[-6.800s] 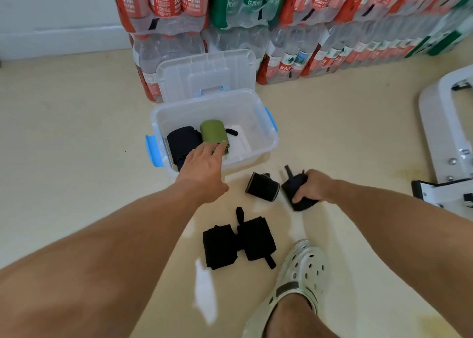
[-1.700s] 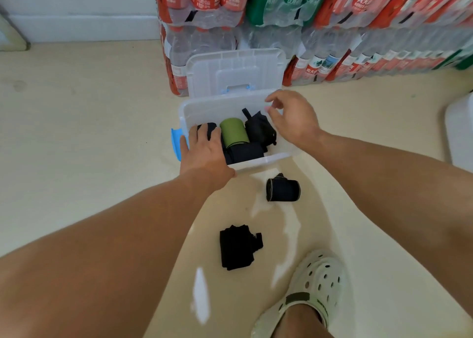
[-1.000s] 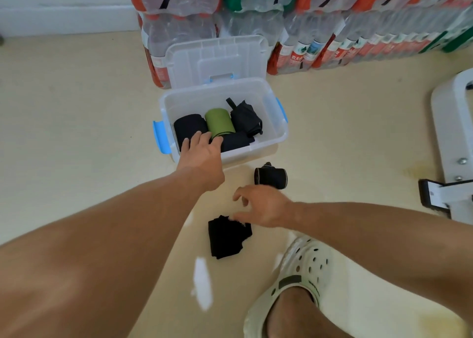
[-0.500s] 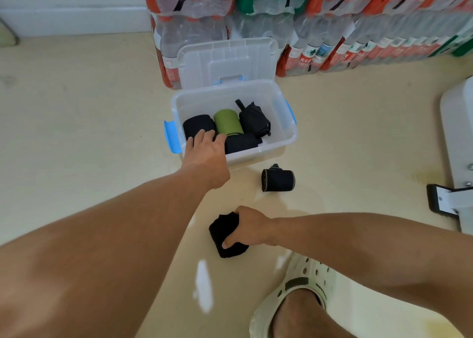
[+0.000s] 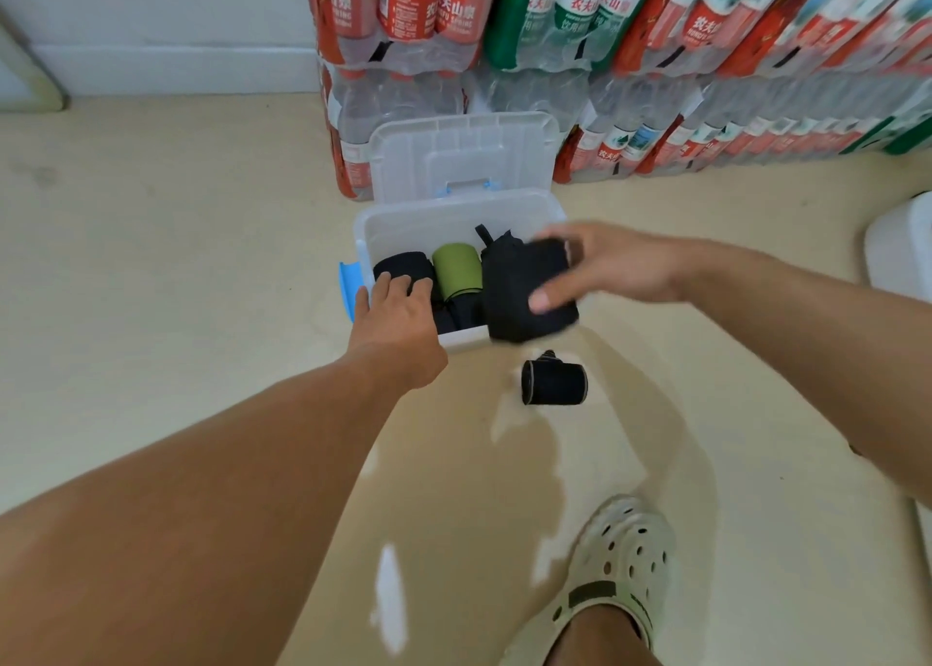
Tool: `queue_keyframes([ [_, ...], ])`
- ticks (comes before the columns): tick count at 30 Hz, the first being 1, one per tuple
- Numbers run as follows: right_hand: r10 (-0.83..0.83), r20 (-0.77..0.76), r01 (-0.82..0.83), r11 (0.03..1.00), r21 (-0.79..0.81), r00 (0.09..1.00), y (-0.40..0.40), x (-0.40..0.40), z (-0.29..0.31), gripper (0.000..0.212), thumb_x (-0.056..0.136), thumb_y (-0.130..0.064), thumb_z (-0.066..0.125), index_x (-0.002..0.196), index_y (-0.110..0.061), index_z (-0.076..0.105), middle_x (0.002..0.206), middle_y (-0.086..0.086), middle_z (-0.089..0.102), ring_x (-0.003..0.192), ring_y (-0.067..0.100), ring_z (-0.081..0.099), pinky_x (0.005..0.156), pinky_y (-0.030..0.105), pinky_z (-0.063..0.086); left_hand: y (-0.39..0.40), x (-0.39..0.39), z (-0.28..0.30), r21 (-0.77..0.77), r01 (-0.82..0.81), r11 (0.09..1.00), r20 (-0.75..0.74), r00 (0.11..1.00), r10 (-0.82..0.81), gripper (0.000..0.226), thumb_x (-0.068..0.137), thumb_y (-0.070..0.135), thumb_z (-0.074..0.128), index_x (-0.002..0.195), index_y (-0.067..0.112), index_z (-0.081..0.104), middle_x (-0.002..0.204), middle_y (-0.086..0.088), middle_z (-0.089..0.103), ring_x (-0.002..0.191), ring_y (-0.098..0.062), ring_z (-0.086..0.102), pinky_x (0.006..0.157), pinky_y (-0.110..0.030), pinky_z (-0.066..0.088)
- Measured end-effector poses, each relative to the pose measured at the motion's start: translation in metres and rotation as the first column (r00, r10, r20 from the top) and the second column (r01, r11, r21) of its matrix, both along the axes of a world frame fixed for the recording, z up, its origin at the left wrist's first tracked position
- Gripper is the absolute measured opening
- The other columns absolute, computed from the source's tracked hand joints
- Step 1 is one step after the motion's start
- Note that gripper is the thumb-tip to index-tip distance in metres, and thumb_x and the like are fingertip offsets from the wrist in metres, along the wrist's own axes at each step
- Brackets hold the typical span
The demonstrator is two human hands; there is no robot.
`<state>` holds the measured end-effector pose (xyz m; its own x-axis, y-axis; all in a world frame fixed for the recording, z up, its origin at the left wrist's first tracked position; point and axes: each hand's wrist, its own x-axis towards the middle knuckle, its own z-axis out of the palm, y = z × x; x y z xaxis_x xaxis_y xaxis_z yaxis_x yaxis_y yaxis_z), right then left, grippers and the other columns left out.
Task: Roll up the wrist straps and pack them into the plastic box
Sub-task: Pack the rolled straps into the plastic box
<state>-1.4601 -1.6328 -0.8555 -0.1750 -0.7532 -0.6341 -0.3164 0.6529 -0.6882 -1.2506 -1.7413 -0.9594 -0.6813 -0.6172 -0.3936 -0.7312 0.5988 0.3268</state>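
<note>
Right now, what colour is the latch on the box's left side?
Light blue latch, clearest in the head view.

Shrink-wrapped water bottle packs (image 5: 630, 60) stacked along wall; cream perforated clog (image 5: 613, 577) on beige floor (image 5: 151, 262).

Strap off the floor!
Your right hand (image 5: 613, 274) has lifted the folded black strap (image 5: 524, 294) up over the plastic box (image 5: 403, 214).

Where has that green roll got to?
The green roll lies inside the plastic box, mid-frame in the head view, between a black roll under the left hand and the black strap in the right hand.
</note>
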Motion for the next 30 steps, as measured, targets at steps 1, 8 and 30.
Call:
queue_keyframes([
  [1, -0.095, -0.055, 0.091, 0.993, -0.079, 0.994, -0.012, -0.008, 0.005, 0.067, 0.076, -0.01, 0.088, 0.134, -0.02, 0.055, 0.112, 0.008, 0.074, 0.1, 0.016, 0.074, 0.084, 0.026, 0.057, 0.0, 0.0, 0.0, 0.001, -0.005, 1.0, 0.003, 1.0, 0.005, 0.083, 0.088, 0.02, 0.063, 0.159, 0.016, 0.021, 0.161, -0.005, 0.027, 0.155, -0.027, 0.009, 0.127, -0.048, 0.008],
  [8, 0.273, -0.766, -0.217, 0.96, 0.177, 0.582, -0.045, -0.03, -0.051, 0.072, 0.072, -0.045, 0.085, 0.134, -0.033, 0.049, 0.113, -0.002, 0.067, 0.104, 0.027, 0.06, 0.098, 0.037, 0.038, 0.005, -0.002, -0.003, 0.025, 0.035, 0.999, 0.05, 0.998, -0.036, 0.082, 0.091, 0.022, 0.061, 0.161, 0.018, 0.018, 0.167, -0.008, 0.018, 0.158, -0.028, 0.0, 0.128, -0.05, -0.001],
  [30, 0.604, -0.683, -0.272, 0.796, 0.541, 0.411, -0.067, -0.01, -0.088, 0.065, 0.075, -0.034, 0.09, 0.126, -0.017, 0.053, 0.103, 0.003, 0.057, 0.096, 0.026, 0.057, 0.076, 0.033, 0.044, 0.0, 0.002, -0.008, -0.008, 0.058, 0.998, 0.018, 0.998, -0.058, 0.073, 0.086, 0.026, 0.066, 0.152, 0.015, 0.036, 0.147, -0.008, 0.039, 0.146, -0.03, 0.024, 0.126, -0.046, 0.01],
])
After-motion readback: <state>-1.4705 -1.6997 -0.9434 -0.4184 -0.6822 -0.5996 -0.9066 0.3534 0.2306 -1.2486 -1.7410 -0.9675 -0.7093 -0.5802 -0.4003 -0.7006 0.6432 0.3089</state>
